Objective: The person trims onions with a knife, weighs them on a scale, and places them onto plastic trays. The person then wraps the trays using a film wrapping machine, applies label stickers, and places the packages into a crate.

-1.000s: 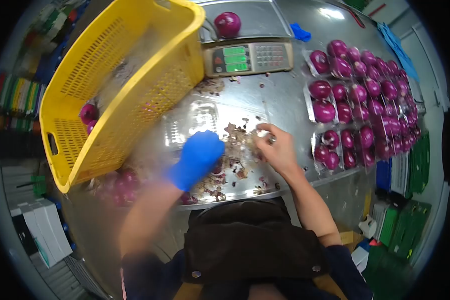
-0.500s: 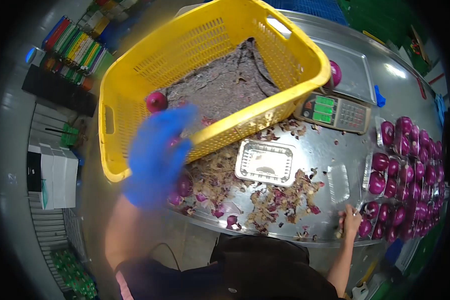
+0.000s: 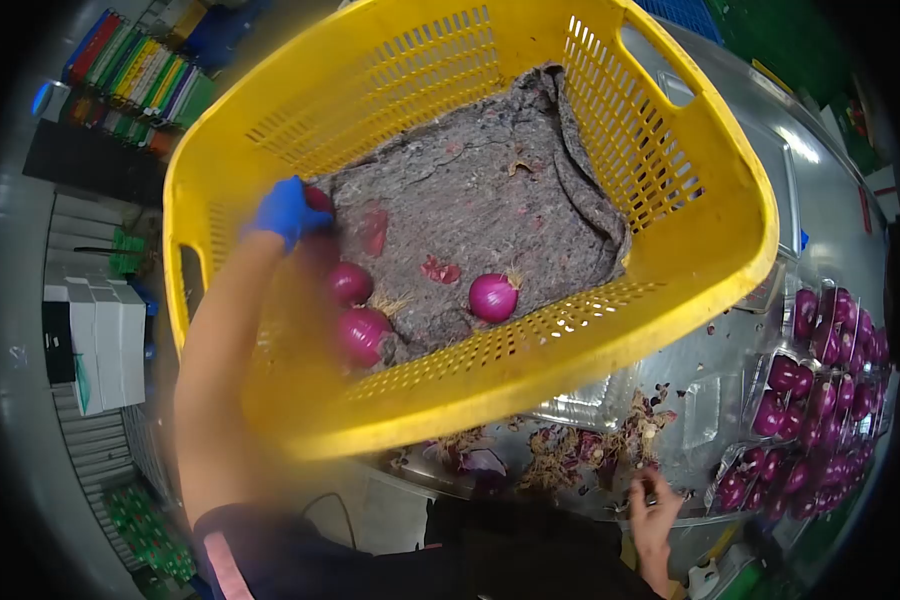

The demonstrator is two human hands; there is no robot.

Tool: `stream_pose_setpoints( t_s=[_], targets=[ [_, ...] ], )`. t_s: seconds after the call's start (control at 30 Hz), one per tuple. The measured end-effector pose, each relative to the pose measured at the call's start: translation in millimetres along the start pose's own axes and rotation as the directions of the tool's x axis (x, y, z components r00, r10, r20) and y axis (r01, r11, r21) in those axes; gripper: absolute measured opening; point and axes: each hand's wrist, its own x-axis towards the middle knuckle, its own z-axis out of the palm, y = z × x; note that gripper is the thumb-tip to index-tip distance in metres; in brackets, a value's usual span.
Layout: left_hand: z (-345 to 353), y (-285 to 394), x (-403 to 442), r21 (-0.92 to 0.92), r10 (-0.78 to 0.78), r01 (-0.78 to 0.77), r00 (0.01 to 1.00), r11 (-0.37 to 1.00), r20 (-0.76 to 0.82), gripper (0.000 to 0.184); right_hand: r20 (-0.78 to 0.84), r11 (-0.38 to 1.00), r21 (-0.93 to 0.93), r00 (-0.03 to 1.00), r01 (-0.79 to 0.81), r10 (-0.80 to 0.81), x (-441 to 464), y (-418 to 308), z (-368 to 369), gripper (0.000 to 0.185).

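My left hand, in a blue glove (image 3: 288, 212), reaches into the yellow basket (image 3: 710, 270) at its left side. Its fingers are closed round a red onion (image 3: 317, 200). Several more red onions, one of them by the front wall (image 3: 493, 297), lie on the grey cloth (image 3: 450, 190) in the basket. Low on the right, my bare right hand (image 3: 653, 508) is at the table's front edge beside onion skins (image 3: 580, 450), fingers curled; what they hold, if anything, is too small to name.
Clear packs of red onions (image 3: 820, 390) fill the right of the metal table (image 3: 660, 350). A clear tray (image 3: 585, 402) sits partly hidden behind the basket. White boxes (image 3: 110, 340) stand at the far left.
My left hand has gone from a blur over the basket's front to the onion at its left side. The basket looks larger and closer. My right hand has moved down and left.
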Motion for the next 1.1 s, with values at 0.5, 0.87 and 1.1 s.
stream_pose_setpoints(
  t_s=[0.5,0.87,1.1],
  targets=[
    [-32,42,-53,-0.783,0.181,-0.245,0.969,0.571,-0.171,0.072,0.188,0.999,-0.003,0.981,-0.045,0.045,13,-25,-3,0.014],
    [-26,185,-300,-0.916,0.574,0.091,0.802,-0.391,-0.165,0.080,0.086,0.909,0.269,0.932,0.318,-0.351,5,-61,-39,0.022],
    [58,221,-374,-0.987,0.615,-0.046,0.787,0.155,0.060,0.090,0.139,0.843,0.155,0.833,0.516,-0.536,-24,-58,-67,0.038]
  ],
)
